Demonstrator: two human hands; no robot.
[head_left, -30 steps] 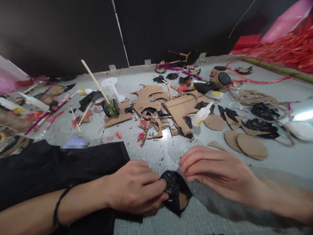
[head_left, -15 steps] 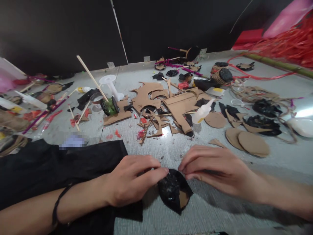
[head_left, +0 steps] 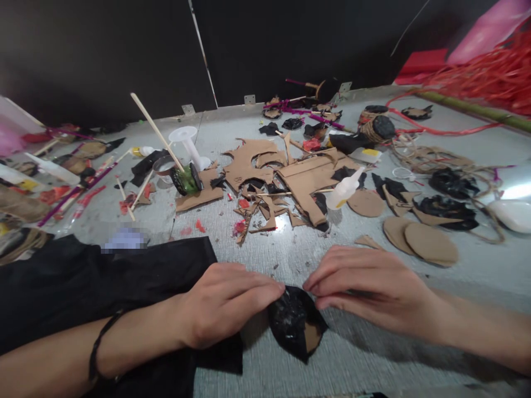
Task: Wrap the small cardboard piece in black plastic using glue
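A cardboard disc (head_left: 289, 326) partly wrapped in shiny black plastic lies on the table in front of me; a brown patch of bare cardboard shows at its lower right. My left hand (head_left: 236, 304), a dark cord round its wrist, presses thumb and fingers together on the disc's upper left edge. At the upper right edge my right hand (head_left: 365, 293) pinches the plastic, fingertips close together. Under my left forearm spreads a sheet of black plastic (head_left: 166, 265). Beyond my right hand lie bare cardboard discs (head_left: 431, 243), two of them overlapping.
Torn cardboard scraps (head_left: 253, 160) cover the middle of the table. A white glue bottle (head_left: 345, 190) rests among them. A green spool (head_left: 186, 179) with a wooden stick stands left. Twine loops (head_left: 435, 157) and a white computer mouse (head_left: 512, 214) lie right; a black wall (head_left: 124, 61) rises behind.
The fingers of my left hand have closed down against the thumb at the disc's edge. My right hand has barely shifted, and the disc stays in place.
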